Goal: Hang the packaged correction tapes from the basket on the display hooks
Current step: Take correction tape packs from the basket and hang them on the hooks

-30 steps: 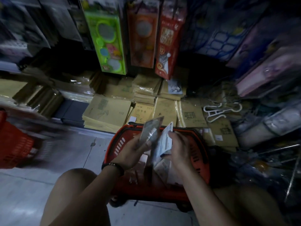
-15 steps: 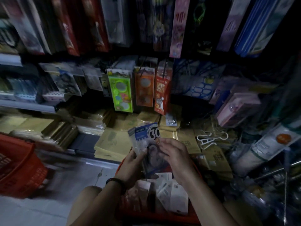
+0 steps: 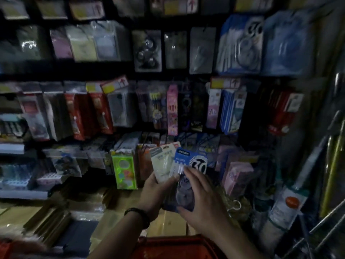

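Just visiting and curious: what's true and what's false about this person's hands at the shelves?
1. The left hand grips a blue card pack marked 30 and a white card pack. True.
2. The right hand hangs away from both packs. False: its fingers touch the blue pack.
3. The red plastic basket sits on the top shelf. False: the basket is low, beneath the forearms.
4. A dark bracelet circles the left wrist. True.
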Motion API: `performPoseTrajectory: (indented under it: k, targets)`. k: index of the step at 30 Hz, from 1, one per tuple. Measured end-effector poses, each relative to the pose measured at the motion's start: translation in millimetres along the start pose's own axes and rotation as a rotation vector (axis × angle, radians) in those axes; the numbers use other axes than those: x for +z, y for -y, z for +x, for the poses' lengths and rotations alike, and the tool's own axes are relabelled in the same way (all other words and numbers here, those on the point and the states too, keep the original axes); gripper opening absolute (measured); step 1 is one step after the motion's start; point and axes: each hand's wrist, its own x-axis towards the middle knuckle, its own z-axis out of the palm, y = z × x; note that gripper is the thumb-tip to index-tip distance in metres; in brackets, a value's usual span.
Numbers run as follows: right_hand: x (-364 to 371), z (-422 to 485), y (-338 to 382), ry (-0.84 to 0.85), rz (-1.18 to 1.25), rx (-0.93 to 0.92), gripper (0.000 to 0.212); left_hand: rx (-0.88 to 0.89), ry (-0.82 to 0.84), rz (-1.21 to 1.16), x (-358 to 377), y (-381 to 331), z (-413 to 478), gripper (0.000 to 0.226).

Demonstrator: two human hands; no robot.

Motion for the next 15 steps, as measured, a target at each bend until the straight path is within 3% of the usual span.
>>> performPoseTrajectory:
  k: [7, 15]
  targets:
    - [-70.9, 33.1, -14.9, -0.099, -0.079, -0.052, 0.101, 0.045, 0.108, 0.043, 39.1, -61.7, 27.4, 0.035]
    - [-177.3, 102.3, -40.6, -0.236, -0.263, -0.076, 0.101, 0.125, 0.185, 0.053, 58.3, -139.6, 81.4, 0.049]
